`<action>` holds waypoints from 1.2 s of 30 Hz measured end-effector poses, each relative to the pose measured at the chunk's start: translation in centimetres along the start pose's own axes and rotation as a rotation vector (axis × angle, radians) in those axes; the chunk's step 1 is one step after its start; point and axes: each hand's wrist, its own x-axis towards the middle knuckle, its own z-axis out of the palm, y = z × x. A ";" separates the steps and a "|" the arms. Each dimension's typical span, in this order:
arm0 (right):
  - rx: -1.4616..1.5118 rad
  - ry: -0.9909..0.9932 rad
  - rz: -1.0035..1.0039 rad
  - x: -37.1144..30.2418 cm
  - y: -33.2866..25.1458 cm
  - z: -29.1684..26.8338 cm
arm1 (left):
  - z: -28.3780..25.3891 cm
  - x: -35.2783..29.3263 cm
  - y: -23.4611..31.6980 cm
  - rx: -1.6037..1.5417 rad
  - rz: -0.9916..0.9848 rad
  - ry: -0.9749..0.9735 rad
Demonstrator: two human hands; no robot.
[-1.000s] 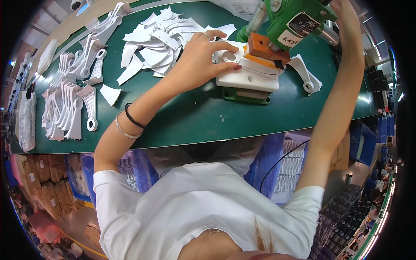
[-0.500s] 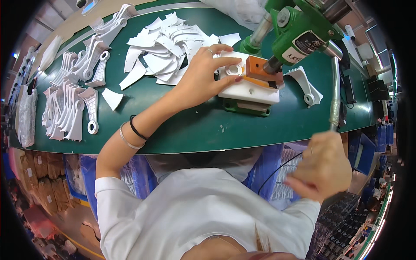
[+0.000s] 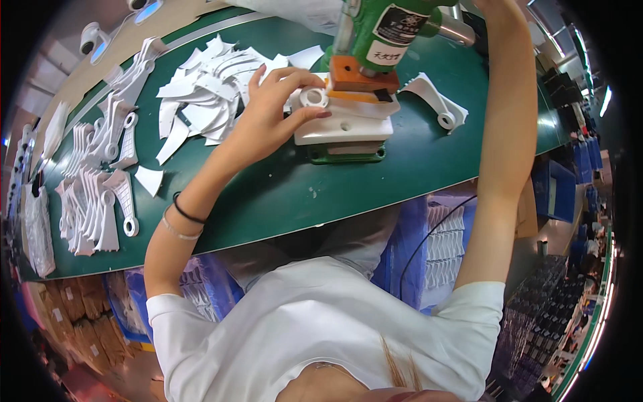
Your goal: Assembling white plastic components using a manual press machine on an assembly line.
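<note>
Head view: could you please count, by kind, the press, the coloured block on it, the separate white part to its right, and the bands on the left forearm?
Green press: 1
Orange-brown block: 1
Separate white part: 1
Bands: 2 (one black band, one pale band)
Total: 5

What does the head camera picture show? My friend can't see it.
A person's left hand curves around a round white ring on a white block at a green metal press. The right arm extends past the top edge. Curved white plastic pieces lie heaped on the green table.
</note>
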 end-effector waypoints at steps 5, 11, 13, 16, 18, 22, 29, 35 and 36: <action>-0.616 0.381 0.001 -14.2 -11.3 -7.6 | 1.0 1.4 3.6 -0.144 0.221 -0.235; -0.469 -0.407 -0.212 -21.4 -13.7 -2.2 | 0.1 1.0 4.7 -0.207 0.193 -0.280; -0.491 -0.396 -0.211 -22.1 -12.4 -1.9 | -0.4 1.6 4.8 -0.265 0.177 -0.369; -0.413 -0.477 -0.093 -21.9 -10.9 -2.6 | -1.2 2.3 4.4 -0.529 0.180 -0.548; -0.334 -0.561 -0.032 -21.9 -11.0 -2.7 | -1.5 2.3 4.5 -0.650 0.251 -0.656; -0.116 -0.763 0.165 -23.2 -10.9 -3.7 | 0.2 0.3 5.2 -0.470 0.417 -0.431; -0.969 -0.387 0.240 -26.1 -7.6 -6.7 | -0.9 -2.1 4.1 0.179 0.554 -0.089; -1.242 -0.343 0.181 -26.8 -2.9 -5.4 | -5.4 -3.8 -1.4 0.443 0.254 0.002; -1.235 -0.314 0.193 -26.8 -3.1 -5.3 | -6.4 -4.2 -1.9 0.429 0.161 -0.020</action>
